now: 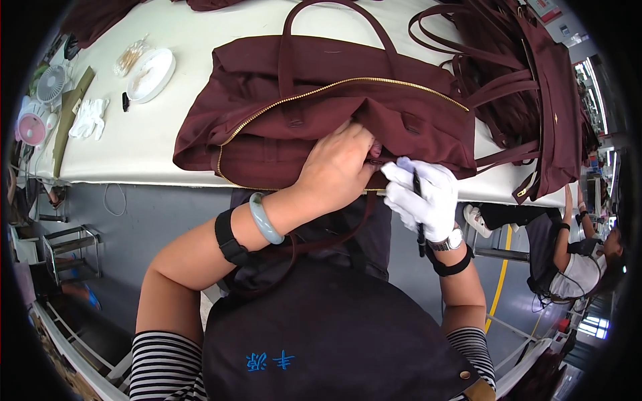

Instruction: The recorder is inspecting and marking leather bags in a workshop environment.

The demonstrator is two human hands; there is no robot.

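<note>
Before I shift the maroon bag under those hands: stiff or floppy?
Probably floppy: the maroon bag creases and bunches around the bare left hand. Its mouth would likely gape if lifted, since the gold zipper runs wide open. The far handle may be somewhat stiffer, judging by its smooth arch.
</note>
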